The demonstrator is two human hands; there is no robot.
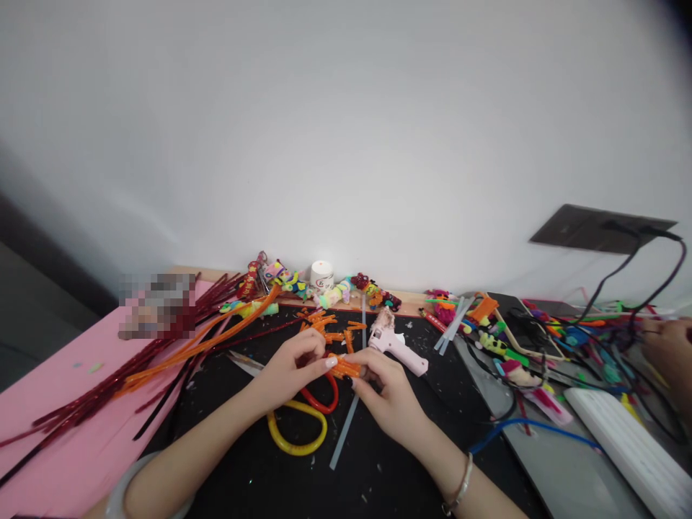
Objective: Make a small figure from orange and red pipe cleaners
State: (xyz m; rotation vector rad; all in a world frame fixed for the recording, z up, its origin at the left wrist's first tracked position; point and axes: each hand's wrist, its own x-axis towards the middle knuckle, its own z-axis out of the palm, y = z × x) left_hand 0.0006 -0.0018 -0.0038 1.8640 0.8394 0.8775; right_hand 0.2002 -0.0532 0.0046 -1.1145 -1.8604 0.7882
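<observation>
Fingers of the left hand [289,367] and right hand [386,393] pinch a short orange pipe-cleaner piece [344,368] between their tips, just above the scissors' red and yellow handles [308,418].

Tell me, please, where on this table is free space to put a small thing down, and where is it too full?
Free patches: the black mat near the bottom edge, between the two forearms, and the pink sheet below the red stems. Crowded: around the left hand and right hand holding orange pieces, by the pink glue gun, and the right side with cables and toys.
</observation>
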